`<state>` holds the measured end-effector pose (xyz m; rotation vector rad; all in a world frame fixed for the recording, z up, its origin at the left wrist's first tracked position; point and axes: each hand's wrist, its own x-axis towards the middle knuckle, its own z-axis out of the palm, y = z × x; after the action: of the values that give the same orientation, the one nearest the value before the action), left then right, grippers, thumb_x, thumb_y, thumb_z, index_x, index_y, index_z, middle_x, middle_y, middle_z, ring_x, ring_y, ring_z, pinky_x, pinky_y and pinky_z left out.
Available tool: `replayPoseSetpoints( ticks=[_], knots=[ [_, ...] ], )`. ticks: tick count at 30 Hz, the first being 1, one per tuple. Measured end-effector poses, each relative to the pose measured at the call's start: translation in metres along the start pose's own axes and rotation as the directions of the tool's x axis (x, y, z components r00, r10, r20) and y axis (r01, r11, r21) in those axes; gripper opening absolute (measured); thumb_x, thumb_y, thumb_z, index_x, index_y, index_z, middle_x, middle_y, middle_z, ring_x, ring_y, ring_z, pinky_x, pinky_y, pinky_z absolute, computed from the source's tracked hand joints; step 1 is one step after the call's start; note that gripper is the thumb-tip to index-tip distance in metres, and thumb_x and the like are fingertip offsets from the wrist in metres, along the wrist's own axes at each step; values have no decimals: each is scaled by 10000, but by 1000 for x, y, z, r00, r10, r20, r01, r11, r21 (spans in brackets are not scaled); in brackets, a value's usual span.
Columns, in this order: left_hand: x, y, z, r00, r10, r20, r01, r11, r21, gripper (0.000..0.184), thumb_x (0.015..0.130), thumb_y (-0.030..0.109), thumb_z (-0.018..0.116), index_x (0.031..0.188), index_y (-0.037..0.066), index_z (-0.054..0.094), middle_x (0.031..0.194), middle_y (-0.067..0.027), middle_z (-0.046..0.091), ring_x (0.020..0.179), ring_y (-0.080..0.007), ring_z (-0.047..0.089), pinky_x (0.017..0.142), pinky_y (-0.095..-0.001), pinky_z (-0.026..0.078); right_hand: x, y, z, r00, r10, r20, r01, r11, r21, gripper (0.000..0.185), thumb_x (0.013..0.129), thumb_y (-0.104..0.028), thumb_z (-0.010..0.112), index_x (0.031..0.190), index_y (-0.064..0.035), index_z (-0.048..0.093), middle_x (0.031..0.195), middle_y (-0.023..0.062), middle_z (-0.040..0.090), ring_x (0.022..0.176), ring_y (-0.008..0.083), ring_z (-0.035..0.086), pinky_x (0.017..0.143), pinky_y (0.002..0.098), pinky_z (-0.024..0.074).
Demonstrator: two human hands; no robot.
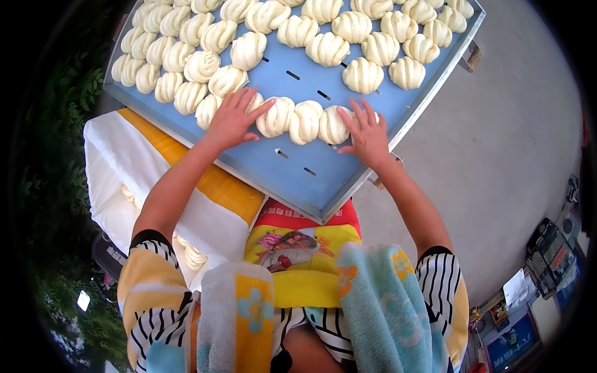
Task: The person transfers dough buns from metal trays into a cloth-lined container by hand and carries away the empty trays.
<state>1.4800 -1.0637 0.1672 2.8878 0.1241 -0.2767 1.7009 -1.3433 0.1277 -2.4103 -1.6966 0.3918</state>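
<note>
A blue slotted tray (pixel 298 193) with a metal rim holds many pale dough twisted rolls. My left hand (pixel 233 121) rests at the left end of a short row of rolls, fingers spread, partly covering one roll and touching the twisted roll (pixel 275 117) beside it. Over the right end of this row, my right hand (pixel 367 133) has its fingers spread, touching another twisted roll (pixel 334 125). Between them sits a further roll (pixel 305 122). Both palms face down, their undersides hidden.
A white and yellow cloth (pixel 227 186) partly covers more dough rolls (pixel 193 256) at the lower left. The tray's raised rim (pixel 429 99) runs along the right. Grey concrete ground (pixel 510 105) lies beyond, with assorted items (pixel 550 258) at the far right.
</note>
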Motion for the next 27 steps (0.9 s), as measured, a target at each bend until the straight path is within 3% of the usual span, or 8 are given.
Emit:
replayPoseSetpoints(
  ticks=[2,5,9,15,18,20,24,27],
  knots=[
    [-11,-6,10,997,-70,40,66,994,81,1049,583,313,877,1501,338,368,1402,-174,434,1267,-356,434,971,-474,409,4,-5,15,996,-91,-23,92,996,11,1124,504,-462,878,1496,-285,380,1492,83,389,1281,312,431,944,511,395],
    [1,4,28,979,-199,-37,202,973,112,1119,551,337,881,1513,410,314,1367,-166,463,1170,-357,480,754,-445,480,14,-10,12,998,-46,51,45,999,12,1131,494,-452,874,1499,-291,380,1378,73,472,1120,288,499,858,464,413],
    [0,23,40,977,-211,-30,213,974,79,1072,600,344,866,1511,427,305,1412,-161,434,1189,-398,467,816,-504,484,27,-13,18,990,-121,76,120,993,17,1105,522,-412,890,1494,-391,364,1292,55,503,1005,267,514,767,442,437],
    [5,41,35,975,-221,11,221,974,46,897,718,326,797,1477,465,340,1431,-135,427,1171,-411,476,824,-561,486,43,-24,20,978,-199,54,200,980,-3,989,586,-314,875,1454,-437,417,1229,82,523,971,289,546,740,431,480],
    [8,35,65,964,-233,-131,243,968,69,652,803,240,697,1379,451,475,1286,-109,514,1102,-373,519,745,-502,525,55,-29,26,966,-253,53,246,963,109,816,619,-227,831,1372,-359,545,1131,80,540,969,292,570,729,429,497],
    [14,36,60,951,-289,-107,286,957,-42,533,832,187,637,1299,426,542,1178,-83,543,1052,-335,539,691,-456,536,59,-33,31,977,-205,58,182,946,270,756,618,-136,830,1319,-276,582,1092,91,541,1000,315,581,757,429,507],
    [22,32,33,948,-318,-10,308,926,-216,500,800,244,692,1255,405,562,1163,-72,553,1055,-316,547,688,-411,537,62,-15,44,981,-139,135,9,726,687,715,656,-23,809,1320,-121,566,1100,105,529,1022,300,574,895,398,485],
    [27,32,5,967,-251,-53,231,941,-246,491,772,294,733,1230,383,580,1139,-68,561,1048,-319,556,699,-410,538,48,-9,22,979,-57,195,-118,621,775,661,700,58,747,1323,-23,540,1130,102,519,1052,249,561,963,361,451]
  ],
)
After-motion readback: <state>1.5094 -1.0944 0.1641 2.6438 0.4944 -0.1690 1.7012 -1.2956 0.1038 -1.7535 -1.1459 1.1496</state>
